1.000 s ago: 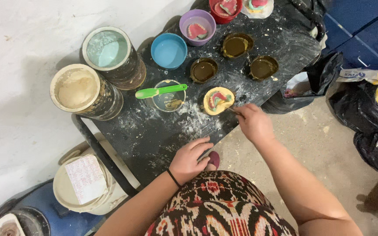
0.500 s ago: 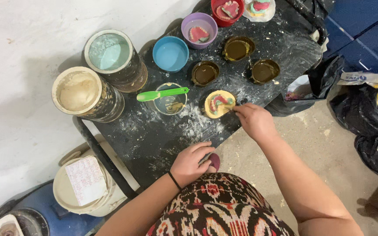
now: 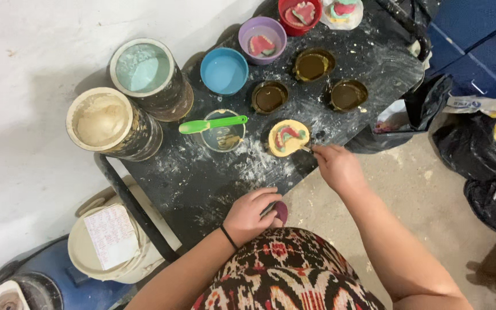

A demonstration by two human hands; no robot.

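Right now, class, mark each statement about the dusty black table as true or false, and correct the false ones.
1. The green spatula lies across a clear cup. True.
2. The right hand touches the blue bowl. False: it works at the yellow mould.
3. The left hand rests at the table's near edge, gripping a small dark red thing. True.
4. The purple bowl is empty. False: it holds a pink piece.

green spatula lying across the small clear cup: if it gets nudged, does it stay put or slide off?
Likely slides or pivots off: the green spatula only bridges the rim of the clear cup, with both ends overhanging. It looks like thin plastic, so probably light and fairly stiff. The cup seems small and low, so a push on the handle might shift the cup too on the powder-dusted black table.
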